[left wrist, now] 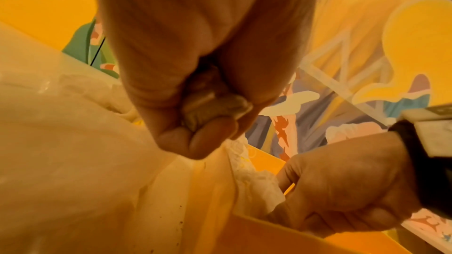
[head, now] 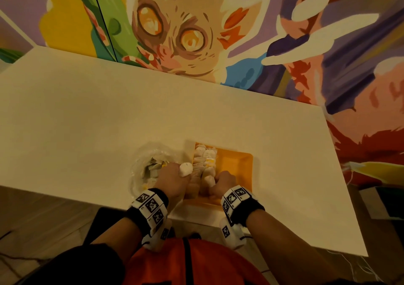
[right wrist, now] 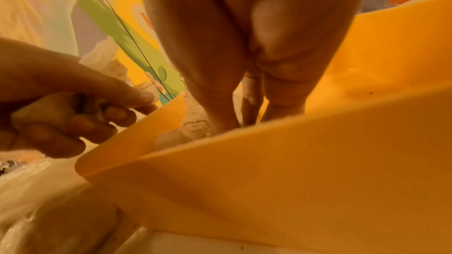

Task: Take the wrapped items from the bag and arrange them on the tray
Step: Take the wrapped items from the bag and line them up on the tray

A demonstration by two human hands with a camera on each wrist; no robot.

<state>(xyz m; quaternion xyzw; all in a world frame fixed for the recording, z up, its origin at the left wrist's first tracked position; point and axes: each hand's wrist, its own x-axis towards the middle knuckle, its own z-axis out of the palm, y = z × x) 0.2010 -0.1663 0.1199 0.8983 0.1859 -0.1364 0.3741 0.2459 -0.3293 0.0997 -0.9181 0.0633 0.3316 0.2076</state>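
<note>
On the left of the surface (head: 87, 114) lies the clear plastic bag (head: 143, 164), its mouth open toward the person, so the wrapped items still inside can be reached without lifting it. A few crumpled white pieces show through the film; how many remain cannot be told.

Just right of the bag, the left hand (head: 172, 176) hovers between bag and tray, its fingers (left wrist: 195, 142) curled tightly round a wrapped item (head: 185, 169). In the head view the item's white end sticks out past the knuckles. It seems held this way, firm and high, to carry it across to the rows.

Next comes the orange tray (head: 242, 164), touching the bag's right edge, which keeps the carry short. Two rows of wrapped items (head: 205, 160) fill its left side from far to near, packed edge to edge; the right half is bare, presumably kept for later rows.

At the tray's near side the right hand (head: 223, 184) reaches down inside, fingers (right wrist: 220, 115) extended onto the nearest wrapped piece of the right-hand row. It looks to be pressing or nudging that piece into line, though whether it pinches the wrapper cannot be told.
</note>
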